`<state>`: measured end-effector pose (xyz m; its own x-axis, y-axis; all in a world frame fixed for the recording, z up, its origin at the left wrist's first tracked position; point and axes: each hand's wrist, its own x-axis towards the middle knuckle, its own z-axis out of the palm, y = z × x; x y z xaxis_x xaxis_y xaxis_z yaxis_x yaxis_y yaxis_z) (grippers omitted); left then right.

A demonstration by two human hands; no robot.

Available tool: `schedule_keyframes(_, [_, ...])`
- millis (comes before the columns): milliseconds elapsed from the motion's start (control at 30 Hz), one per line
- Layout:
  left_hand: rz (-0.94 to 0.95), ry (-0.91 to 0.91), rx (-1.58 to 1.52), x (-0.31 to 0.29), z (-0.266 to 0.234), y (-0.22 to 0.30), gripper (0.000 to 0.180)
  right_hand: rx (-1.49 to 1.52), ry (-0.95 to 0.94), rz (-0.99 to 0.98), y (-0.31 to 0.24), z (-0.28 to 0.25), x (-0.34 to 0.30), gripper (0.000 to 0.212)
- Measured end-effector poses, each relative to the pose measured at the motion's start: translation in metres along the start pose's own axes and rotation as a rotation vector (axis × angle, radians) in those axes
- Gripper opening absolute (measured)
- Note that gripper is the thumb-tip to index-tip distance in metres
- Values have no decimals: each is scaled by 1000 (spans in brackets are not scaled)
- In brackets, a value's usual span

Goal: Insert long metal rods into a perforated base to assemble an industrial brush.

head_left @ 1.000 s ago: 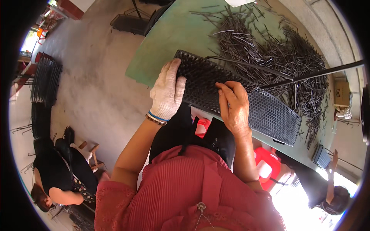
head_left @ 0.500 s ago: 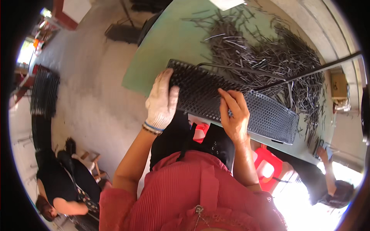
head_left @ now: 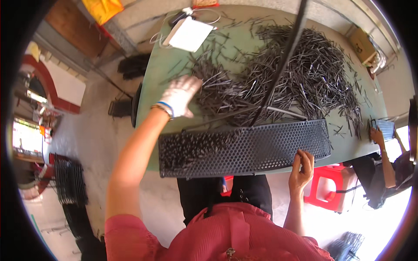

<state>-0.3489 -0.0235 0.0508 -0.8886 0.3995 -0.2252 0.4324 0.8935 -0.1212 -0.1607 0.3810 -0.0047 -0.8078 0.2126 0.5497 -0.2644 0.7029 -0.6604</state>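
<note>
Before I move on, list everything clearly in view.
perforated tray: 1, black, table's near edge
thin strips: uncountable, black, heaped beyond tray, some in it
rod: 1, black, beyond the tray
table: 1, green, centre
flat rectangular object: 1, white, table's far left
cardboard box: 1, brown, upper right
bag-like item: 1, yellow, upper left
plastic stool: at least 1, red, lower right
stacked racks: uncountable, black, lower left
co-worker: 1, dark clothing, right
top: 1, red, bottom centre
left hand: 1, white-gloved, over table's left
right hand: 1, bare, tray's near edge
</note>
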Motion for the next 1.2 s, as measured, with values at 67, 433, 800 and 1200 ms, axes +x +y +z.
schedule_keyframes(67, [87,-164,92,44,15,11,132,28,-14,140,-10,-4,-3,19])
schedule_keyframes(433, [292,-117,17,136,7,33,108,29,25,273,6,0,14,16])
schedule_keyframes(800, [190,-207,100,126,3,53,93,-19,29,141,18,13,11,18])
schedule_keyframes(1200, [-99,-187,-115,81,-39,19,62,14,32,172,16,9,7,18])
